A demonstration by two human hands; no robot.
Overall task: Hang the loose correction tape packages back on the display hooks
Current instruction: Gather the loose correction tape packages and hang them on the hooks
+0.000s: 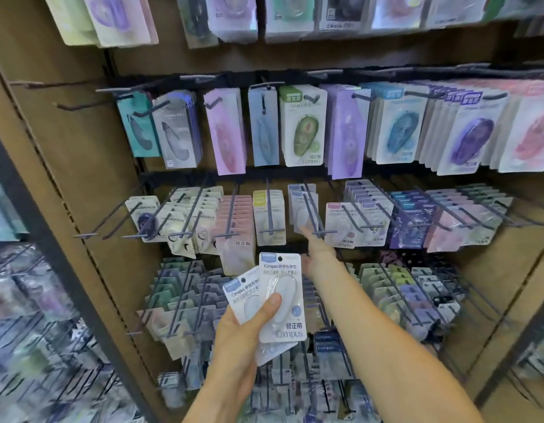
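Note:
My left hand (243, 337) grips a small fan of white Campus correction tape packages (282, 297), thumb pressed on the front one, low in the middle of the view. My right hand (318, 248) reaches up to the middle row of the display, its index finger stretched out and touching the bottom of a pale package (302, 209) that hangs on a dark hook (313, 209). The other fingers of that hand are curled under and hold nothing that I can see.
A brown cardboard display (90, 178) carries several rows of black wire hooks full of coloured correction tape packs. Long hook tips stick out toward me around my right hand. A dark metal post (50, 239) stands at the left, with more racks beyond it.

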